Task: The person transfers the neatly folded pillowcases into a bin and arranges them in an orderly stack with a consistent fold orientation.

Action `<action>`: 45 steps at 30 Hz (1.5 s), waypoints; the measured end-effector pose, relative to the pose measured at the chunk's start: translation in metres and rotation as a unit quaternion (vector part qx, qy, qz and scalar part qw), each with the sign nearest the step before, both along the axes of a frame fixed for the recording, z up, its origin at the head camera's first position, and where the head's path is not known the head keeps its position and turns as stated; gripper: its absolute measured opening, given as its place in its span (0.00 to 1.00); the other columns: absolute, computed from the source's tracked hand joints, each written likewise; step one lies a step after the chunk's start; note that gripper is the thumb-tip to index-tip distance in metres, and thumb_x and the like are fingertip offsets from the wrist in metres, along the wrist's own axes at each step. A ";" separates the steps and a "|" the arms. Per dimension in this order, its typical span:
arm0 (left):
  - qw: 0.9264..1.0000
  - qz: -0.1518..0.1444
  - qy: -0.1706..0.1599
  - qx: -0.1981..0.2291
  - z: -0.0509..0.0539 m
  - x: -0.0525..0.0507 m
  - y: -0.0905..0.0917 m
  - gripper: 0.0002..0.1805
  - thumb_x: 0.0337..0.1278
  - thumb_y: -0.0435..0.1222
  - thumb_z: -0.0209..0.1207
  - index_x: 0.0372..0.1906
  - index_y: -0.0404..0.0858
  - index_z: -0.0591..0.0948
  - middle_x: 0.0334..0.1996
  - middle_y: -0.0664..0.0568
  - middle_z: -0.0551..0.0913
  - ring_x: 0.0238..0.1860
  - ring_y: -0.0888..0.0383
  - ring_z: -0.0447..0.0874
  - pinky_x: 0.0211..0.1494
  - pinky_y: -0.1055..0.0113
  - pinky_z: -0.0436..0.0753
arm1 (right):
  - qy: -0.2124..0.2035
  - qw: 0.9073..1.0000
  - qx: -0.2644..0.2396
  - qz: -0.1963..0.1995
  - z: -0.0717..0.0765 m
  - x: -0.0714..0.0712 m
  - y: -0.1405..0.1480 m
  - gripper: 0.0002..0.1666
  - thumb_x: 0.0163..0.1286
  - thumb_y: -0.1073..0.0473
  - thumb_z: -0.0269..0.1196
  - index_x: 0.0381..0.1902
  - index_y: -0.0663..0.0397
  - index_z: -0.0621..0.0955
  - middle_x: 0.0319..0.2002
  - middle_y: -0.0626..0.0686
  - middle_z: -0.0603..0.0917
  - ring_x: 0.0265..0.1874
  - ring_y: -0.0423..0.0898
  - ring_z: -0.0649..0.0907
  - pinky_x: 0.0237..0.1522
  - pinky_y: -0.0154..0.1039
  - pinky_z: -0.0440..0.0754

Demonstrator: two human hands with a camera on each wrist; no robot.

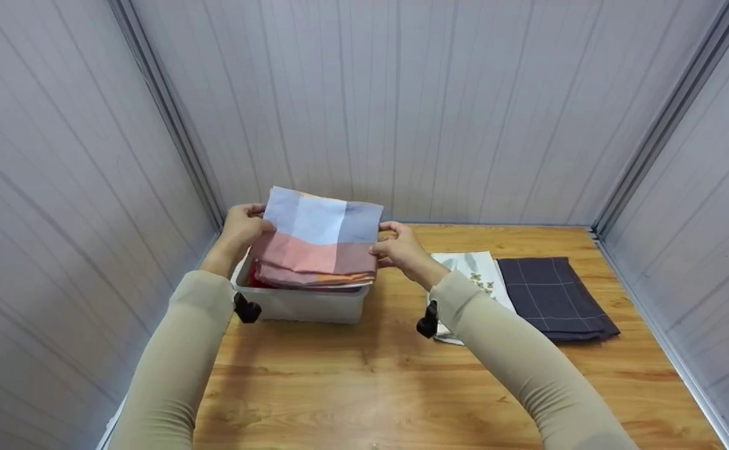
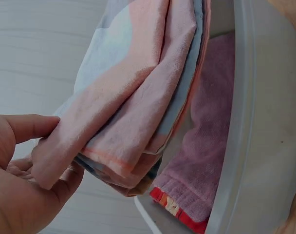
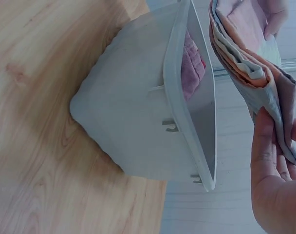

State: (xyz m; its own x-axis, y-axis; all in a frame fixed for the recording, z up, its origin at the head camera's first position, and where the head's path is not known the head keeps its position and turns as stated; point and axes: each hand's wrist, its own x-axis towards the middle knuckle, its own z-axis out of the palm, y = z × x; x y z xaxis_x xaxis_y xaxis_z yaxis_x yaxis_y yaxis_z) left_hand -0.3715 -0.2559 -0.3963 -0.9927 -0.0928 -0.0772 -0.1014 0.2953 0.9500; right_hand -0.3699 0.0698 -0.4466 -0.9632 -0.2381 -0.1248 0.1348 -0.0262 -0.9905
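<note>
A folded checked cloth (image 1: 322, 220) in pale blue, grey and pink hangs over the mouth of a white plastic bin (image 1: 308, 308). My left hand (image 1: 240, 230) pinches its left edge between thumb and fingers. At the opposite edge, my right hand (image 1: 405, 251) grips the folded layers, also with thumb and fingers. Several layers, some with orange showing, droop at the near side in the right wrist view. Inside the bin lies a mauve towel-like cloth (image 2: 209, 126), with a red patterned edge (image 2: 196, 225) beneath it. The held cloth hides much of the bin's inside from the head view.
To the right on the wooden table (image 1: 364, 394) lie a folded white cloth with a leaf print (image 1: 481, 275) and a folded dark cloth with a thin-lined grid (image 1: 551, 297), side by side. Pale panel walls (image 1: 401, 112) enclose the table at the back and sides.
</note>
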 end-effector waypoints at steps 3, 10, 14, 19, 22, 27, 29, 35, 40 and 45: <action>1.000 0.000 0.020 -0.016 0.003 -0.003 -0.006 0.40 0.62 0.22 0.56 0.81 0.26 0.65 0.76 0.31 0.73 0.72 0.44 0.73 0.68 0.62 0.78 | 0.000 1.000 -0.007 -0.003 0.002 -0.004 -0.008 0.37 0.68 0.78 0.66 0.73 0.67 0.70 0.42 0.57 0.84 0.29 0.46 0.87 0.34 0.38 0.92; 0.998 0.013 0.052 -0.045 -0.001 -0.006 -0.013 0.38 0.61 0.19 0.54 0.79 0.24 0.68 0.74 0.30 0.75 0.71 0.41 0.75 0.61 0.64 0.79 | 0.018 1.000 0.010 -0.006 -0.005 -0.010 -0.021 0.34 0.70 0.77 0.66 0.73 0.68 0.73 0.41 0.56 0.85 0.30 0.45 0.88 0.34 0.38 0.92; 0.995 0.009 0.074 -0.065 -0.011 -0.006 -0.016 0.37 0.61 0.19 0.54 0.78 0.24 0.69 0.72 0.28 0.76 0.71 0.39 0.75 0.67 0.55 0.79 | 0.023 1.000 0.013 -0.014 -0.013 -0.013 -0.024 0.34 0.68 0.80 0.66 0.71 0.69 0.75 0.38 0.55 0.86 0.30 0.44 0.87 0.34 0.38 0.92; 0.993 0.015 0.088 -0.074 -0.023 -0.006 -0.021 0.35 0.62 0.19 0.54 0.77 0.24 0.70 0.71 0.28 0.76 0.70 0.37 0.75 0.74 0.48 0.77 | 0.030 0.999 0.018 -0.016 -0.021 -0.015 -0.029 0.32 0.66 0.82 0.64 0.68 0.70 0.76 0.37 0.54 0.82 0.30 0.43 0.84 0.31 0.36 0.91; 0.993 0.015 0.084 -0.080 -0.028 -0.007 -0.024 0.35 0.63 0.19 0.53 0.77 0.23 0.69 0.71 0.28 0.76 0.70 0.36 0.75 0.75 0.46 0.76 | 0.031 0.999 0.032 -0.016 -0.025 -0.015 -0.032 0.31 0.65 0.82 0.64 0.66 0.70 0.77 0.36 0.53 0.79 0.29 0.42 0.83 0.28 0.34 0.89; 0.994 0.009 0.054 -0.095 -0.037 -0.009 -0.025 0.35 0.64 0.20 0.52 0.77 0.21 0.67 0.72 0.25 0.75 0.73 0.35 0.74 0.79 0.45 0.74 | 0.022 0.997 0.067 -0.006 -0.030 -0.013 -0.035 0.29 0.65 0.81 0.65 0.64 0.72 0.76 0.34 0.51 0.82 0.26 0.42 0.83 0.26 0.32 0.87; 0.994 0.006 0.041 -0.097 -0.040 -0.010 -0.026 0.35 0.63 0.20 0.52 0.78 0.20 0.67 0.73 0.25 0.74 0.73 0.35 0.74 0.80 0.44 0.73 | 0.018 0.997 0.075 0.000 -0.030 -0.012 -0.035 0.29 0.66 0.81 0.66 0.65 0.73 0.75 0.33 0.52 0.84 0.25 0.41 0.84 0.26 0.31 0.87; 0.991 -0.003 0.023 -0.129 -0.048 -0.011 -0.027 0.36 0.58 0.20 0.53 0.76 0.20 0.71 0.70 0.25 0.78 0.68 0.38 0.78 0.74 0.48 0.79 | 0.009 0.996 0.094 0.008 -0.030 -0.009 -0.035 0.32 0.66 0.79 0.67 0.69 0.76 0.74 0.34 0.59 0.86 0.21 0.41 0.83 0.26 0.30 0.87; 0.983 -0.002 0.032 -0.180 -0.053 -0.012 -0.028 0.35 0.54 0.21 0.55 0.71 0.17 0.74 0.68 0.23 0.79 0.65 0.38 0.79 0.70 0.47 0.80 | 0.002 0.993 0.119 0.017 -0.032 -0.008 -0.037 0.32 0.67 0.78 0.65 0.70 0.76 0.75 0.34 0.58 0.84 0.20 0.40 0.84 0.26 0.29 0.87; 0.981 0.004 0.034 -0.192 -0.056 -0.010 -0.027 0.33 0.55 0.21 0.56 0.69 0.14 0.74 0.67 0.21 0.78 0.67 0.34 0.78 0.73 0.41 0.79 | -0.005 0.992 0.125 0.019 -0.033 -0.009 -0.037 0.29 0.68 0.78 0.66 0.66 0.77 0.76 0.32 0.56 0.83 0.19 0.40 0.84 0.26 0.28 0.87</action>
State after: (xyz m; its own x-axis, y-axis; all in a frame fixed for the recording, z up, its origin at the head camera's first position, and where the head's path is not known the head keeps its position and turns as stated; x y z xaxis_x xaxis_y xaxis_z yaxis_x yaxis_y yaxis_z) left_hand -0.3818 -0.2831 -0.4524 -0.9934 -0.1102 0.0306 -0.0463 0.6326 0.7731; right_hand -0.3788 0.0329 -0.4797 -0.9526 -0.2335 -0.1947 0.1417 0.2256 -0.9639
